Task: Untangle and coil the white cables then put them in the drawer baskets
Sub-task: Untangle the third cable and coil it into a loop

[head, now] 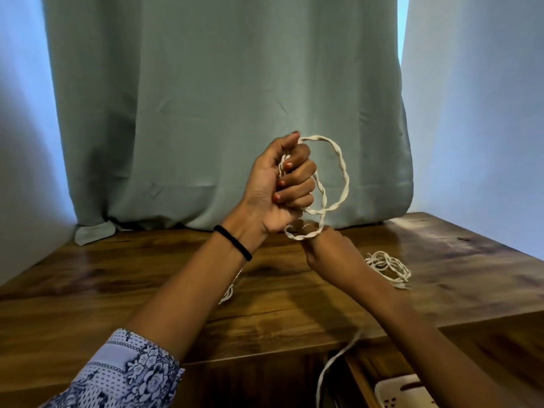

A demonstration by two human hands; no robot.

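Observation:
My left hand is raised above the table and grips a twisted white cable that stands out to its right in round loops. My right hand is just below it, back toward me, with the lowest loop of the cable running over its wrist side; its fingers are hidden. A loose end of white cable hangs down past the table's front edge. A second tangle of white cable lies on the table to the right. A further bit of white cable shows under my left forearm.
The wooden table stands against a green curtain. Below the front edge at right a drawer is open with a white basket in it.

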